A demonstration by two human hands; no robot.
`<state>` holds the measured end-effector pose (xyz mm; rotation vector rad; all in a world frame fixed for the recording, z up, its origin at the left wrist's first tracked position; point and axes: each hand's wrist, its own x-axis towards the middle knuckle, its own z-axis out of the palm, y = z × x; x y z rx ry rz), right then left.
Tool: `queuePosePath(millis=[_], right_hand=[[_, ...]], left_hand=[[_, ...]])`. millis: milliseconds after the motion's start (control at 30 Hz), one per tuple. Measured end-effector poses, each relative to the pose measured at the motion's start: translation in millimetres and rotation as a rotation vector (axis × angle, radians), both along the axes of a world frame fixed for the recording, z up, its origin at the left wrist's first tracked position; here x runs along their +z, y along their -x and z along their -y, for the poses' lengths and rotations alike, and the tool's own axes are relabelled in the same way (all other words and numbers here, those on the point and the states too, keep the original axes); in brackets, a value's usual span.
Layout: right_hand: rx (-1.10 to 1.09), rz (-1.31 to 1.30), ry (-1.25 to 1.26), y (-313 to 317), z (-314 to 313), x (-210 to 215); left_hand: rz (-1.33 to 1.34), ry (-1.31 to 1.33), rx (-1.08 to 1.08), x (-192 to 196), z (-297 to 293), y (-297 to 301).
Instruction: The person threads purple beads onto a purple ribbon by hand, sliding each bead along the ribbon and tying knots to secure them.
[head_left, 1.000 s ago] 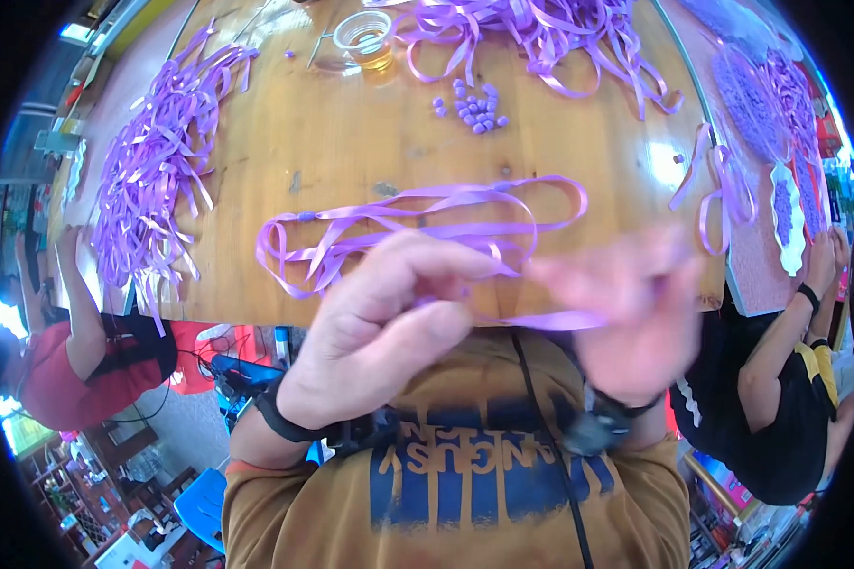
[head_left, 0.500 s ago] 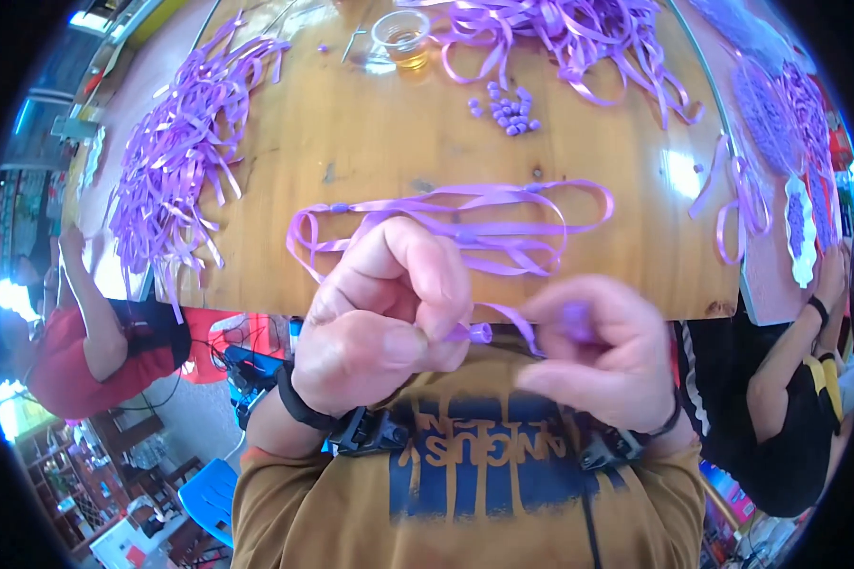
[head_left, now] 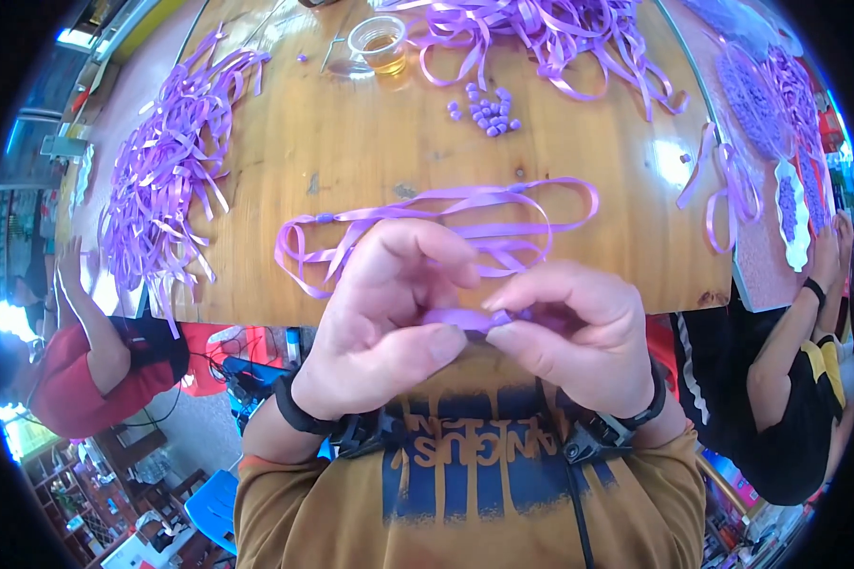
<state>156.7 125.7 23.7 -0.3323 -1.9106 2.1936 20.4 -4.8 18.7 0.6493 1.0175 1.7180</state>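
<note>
Close to my chest, at the table's near edge, my left hand (head_left: 389,318) has its thumb pressed on a purple ribbon (head_left: 454,320); its fingers curl loosely above. My right hand (head_left: 584,332) pinches a small purple bead (head_left: 500,317) at the ribbon's end between thumb and forefinger. Whether the ribbon runs through the bead I cannot tell, as the fingertips cover part of it. Just beyond both hands lies a looped purple lanyard (head_left: 503,229) with small darker purple pieces on it.
Loose purple beads (head_left: 489,114) lie mid-table, near a clear cup (head_left: 378,45) of yellowish liquid. Purple ribbons are heaped at the left (head_left: 176,156) and far side (head_left: 550,38). At right, a white tray (head_left: 795,228) holds beads. Co-workers sit at left (head_left: 85,365) and right (head_left: 778,408).
My right hand has moved left to meet the ribbon beside my left hand, and now pinches the bead. My left hand's curled fingers have loosened. The view has shifted slightly.
</note>
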Motion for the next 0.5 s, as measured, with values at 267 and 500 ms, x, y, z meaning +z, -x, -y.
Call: queuePosePath(millis=[267,500], right_hand=[[-0.061,0.067,0.511,-1.1,3.8,-5.2],[0.004,0.066,0.453,-4.4,4.1,-6.7]], left_hand=[[-1.291,-0.118,0.266,-7.1,-3.0,-1.9],[-1.417,-0.096,0.339,-4.6,6.8,-9.9]])
